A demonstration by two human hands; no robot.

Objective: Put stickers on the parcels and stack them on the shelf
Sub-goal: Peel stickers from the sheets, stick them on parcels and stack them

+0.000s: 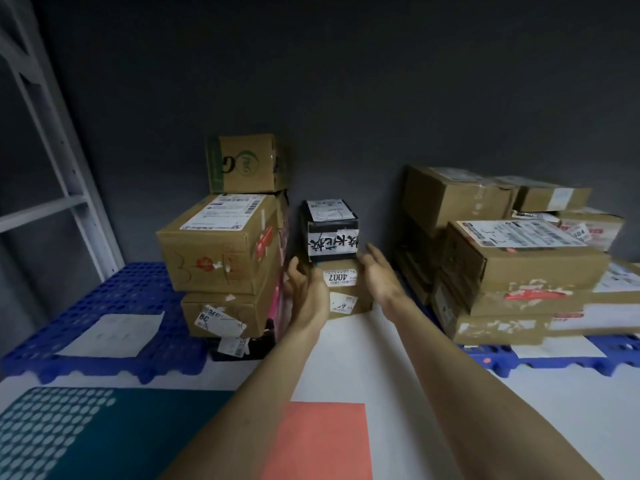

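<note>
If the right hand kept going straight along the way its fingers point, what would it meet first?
Most likely the black box atop the brown parcel labelled 4007: the right hand is open beside them, fingers pointing up toward the box's right lower corner. Depth is unclear; it might pass alongside.

We see brown cardboard parcels (221, 244) with white labels, a black box (330, 230) wrapped in a white band bearing black writing, blue perforated pallets (104, 306), a dark grey wall (346, 81), and a teal mat (104, 434) with pale dots beside a coral patch (322, 441).
</note>
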